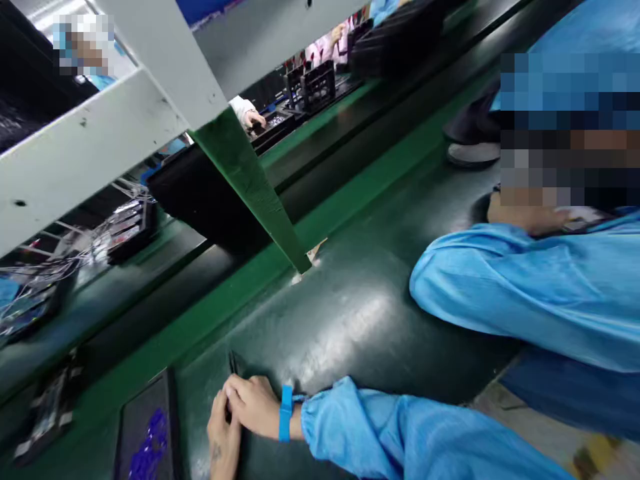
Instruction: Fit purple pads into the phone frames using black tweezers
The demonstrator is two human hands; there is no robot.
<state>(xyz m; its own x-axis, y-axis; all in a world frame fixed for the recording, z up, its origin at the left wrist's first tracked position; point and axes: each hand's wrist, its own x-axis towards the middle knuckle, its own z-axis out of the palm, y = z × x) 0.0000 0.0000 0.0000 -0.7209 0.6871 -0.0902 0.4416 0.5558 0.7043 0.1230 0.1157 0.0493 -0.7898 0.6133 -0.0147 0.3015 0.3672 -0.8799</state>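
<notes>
My right hand [254,403], with a blue band [285,413] round its wrist and a blue sleeve [360,427], is closed at the fingertips against my left hand [223,427]. The left comes up from the bottom edge, its fingers bent and meeting the right's. A small dark thing shows between them, mostly hidden. Just beyond the fingers a slim dark two-pronged piece [233,362] juts out, perhaps tweezers; I cannot tell whether a hand holds it. Left of my hands lies a black tray [171,417] holding shiny blue-violet small pieces [150,447].
A green-and-white post [250,187] rises from the dark green bench [345,320]. To the right sits a co-worker in a blue sleeve [500,280]. Behind are a belt line, wired devices [125,223] and black fixtures [317,83]. Another person's hand [255,120] works across the line.
</notes>
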